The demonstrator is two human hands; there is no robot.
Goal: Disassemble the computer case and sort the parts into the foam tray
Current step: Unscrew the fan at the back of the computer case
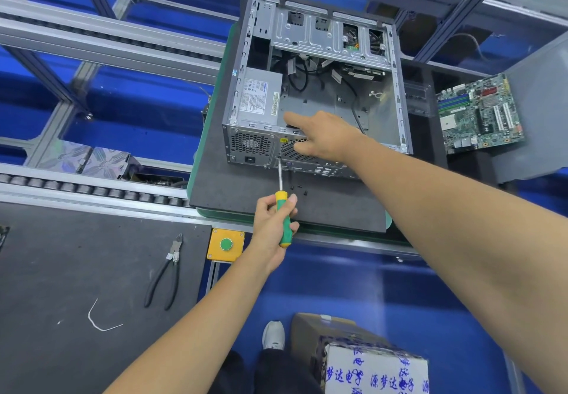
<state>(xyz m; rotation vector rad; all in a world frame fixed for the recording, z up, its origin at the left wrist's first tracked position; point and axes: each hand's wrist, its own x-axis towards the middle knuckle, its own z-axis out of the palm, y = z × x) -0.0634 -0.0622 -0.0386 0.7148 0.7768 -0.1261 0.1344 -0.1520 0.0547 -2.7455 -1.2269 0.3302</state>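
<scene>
Conveyor frame (101,29): grey rails and rollers run across the left, over a blue floor.
Computer case (310,86): it lies open on its side on the dark foam mat (246,187) in front of you, rear panel facing you.
Foam tray (430,147): it sits just to the right of the case, with the motherboard (479,115) lying in it.
Power supply (261,96): it is still in the case's near-left corner.
Your right hand (322,135): it rests on the rear top edge of the case, thumb outside on the rear grille, index finger stretched straight over the rim, other fingers bent.
Your left hand (273,224): its fingers are curled round the screwdriver (282,206), whose tip meets the rear panel beside the power supply.
Pliers (167,273): they lie on the dark mat at your left, handles toward you.
Green button (226,244): it sits in a yellow box at the bench edge.
Loose screws (299,189): a few lie on the mat just below the case.
</scene>
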